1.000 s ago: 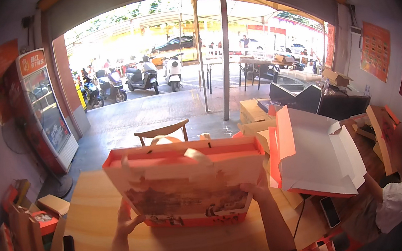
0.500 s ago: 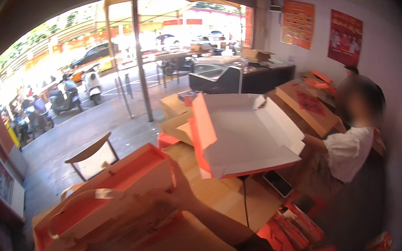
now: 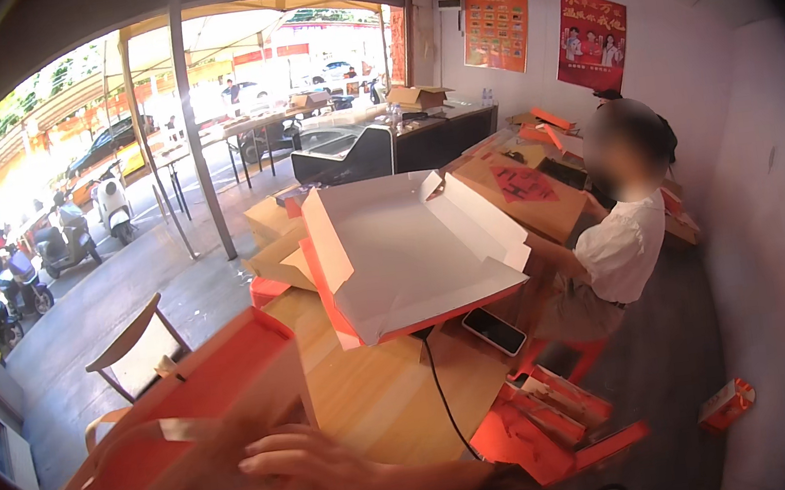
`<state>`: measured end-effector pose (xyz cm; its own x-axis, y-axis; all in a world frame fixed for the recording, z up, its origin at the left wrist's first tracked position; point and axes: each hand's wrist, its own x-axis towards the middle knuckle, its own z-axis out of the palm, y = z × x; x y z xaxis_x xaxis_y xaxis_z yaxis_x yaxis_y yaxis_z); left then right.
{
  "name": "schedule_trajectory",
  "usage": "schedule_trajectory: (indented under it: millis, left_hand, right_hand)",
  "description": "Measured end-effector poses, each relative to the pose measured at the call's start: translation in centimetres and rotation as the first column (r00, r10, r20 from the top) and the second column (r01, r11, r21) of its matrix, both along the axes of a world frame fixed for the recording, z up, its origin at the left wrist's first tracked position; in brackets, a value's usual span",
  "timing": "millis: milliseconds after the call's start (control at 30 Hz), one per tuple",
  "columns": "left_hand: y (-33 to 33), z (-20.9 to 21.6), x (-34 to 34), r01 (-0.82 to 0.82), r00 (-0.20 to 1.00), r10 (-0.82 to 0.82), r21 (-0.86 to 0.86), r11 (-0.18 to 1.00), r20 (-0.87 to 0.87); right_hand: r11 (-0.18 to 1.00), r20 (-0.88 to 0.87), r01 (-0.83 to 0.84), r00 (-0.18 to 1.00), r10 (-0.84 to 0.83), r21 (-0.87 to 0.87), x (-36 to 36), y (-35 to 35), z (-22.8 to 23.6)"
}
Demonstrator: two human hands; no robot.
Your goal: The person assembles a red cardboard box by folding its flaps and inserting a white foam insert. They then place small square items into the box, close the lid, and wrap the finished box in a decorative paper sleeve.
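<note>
A red-orange gift box (image 3: 271,389) with a pale strap handle (image 3: 175,428) stands tilted at the lower left, over the wooden table (image 3: 371,385). My right hand (image 3: 319,484) is in front of the box's near side, blurred, its fingers stretched out and spread. Whether the fingertips touch the box I cannot tell. My left hand does not show. Beyond the box is a large carton (image 3: 424,261), opened out, white inside and red outside, raised above the table. A black cable (image 3: 445,390) hangs below it.
A phone (image 3: 494,331) lies near the table's right edge. Red packaging (image 3: 533,433) is piled low at the right. A co-worker in a white top (image 3: 622,241) sits beyond the carton by a brown box (image 3: 513,186). A chair (image 3: 141,349) stands left.
The view has turned rightward. My right hand has come off the box's far right corner to its near side, fingers spread. My left hand, at the box's lower edge before, is out of sight.
</note>
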<state>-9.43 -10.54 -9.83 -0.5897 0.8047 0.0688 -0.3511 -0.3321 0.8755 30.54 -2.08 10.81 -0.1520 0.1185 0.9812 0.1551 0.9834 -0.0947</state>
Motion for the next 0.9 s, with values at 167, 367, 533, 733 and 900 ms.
schedule_trajectory:
  millis: [167,367,533,733,900]
  left_hand:
    - [-1.5,-0.5,0.7,0.028,0.998,-0.028,-0.001,1.000,0.061]
    - [-5.5,-0.7,0.3,0.051,0.992,-0.055,0.041,0.998,0.116]
    - [-9.4,-2.5,0.0,0.065,0.978,-0.082,0.093,0.994,0.192]
    - [-6.9,-2.1,0.5,0.141,0.970,-0.134,-0.020,0.990,0.203]
    - [-2.8,-2.8,1.0,0.279,0.940,-0.256,-0.079,0.957,0.224]
  right_hand:
    - [0.943,0.242,-0.293,0.915,0.324,-0.156,1.9,-2.5,-3.2]
    - [0.505,0.240,-0.248,0.656,0.715,-0.827,5.1,-3.7,-12.0]
    - [-0.118,0.019,0.151,0.691,0.722,-0.981,12.0,-4.2,-18.9]
    - [-0.601,-0.147,0.290,0.807,0.572,-0.745,19.7,-7.3,-23.5]
    - [-0.515,0.058,0.341,0.871,0.488,-0.786,24.9,-9.0,-21.6]
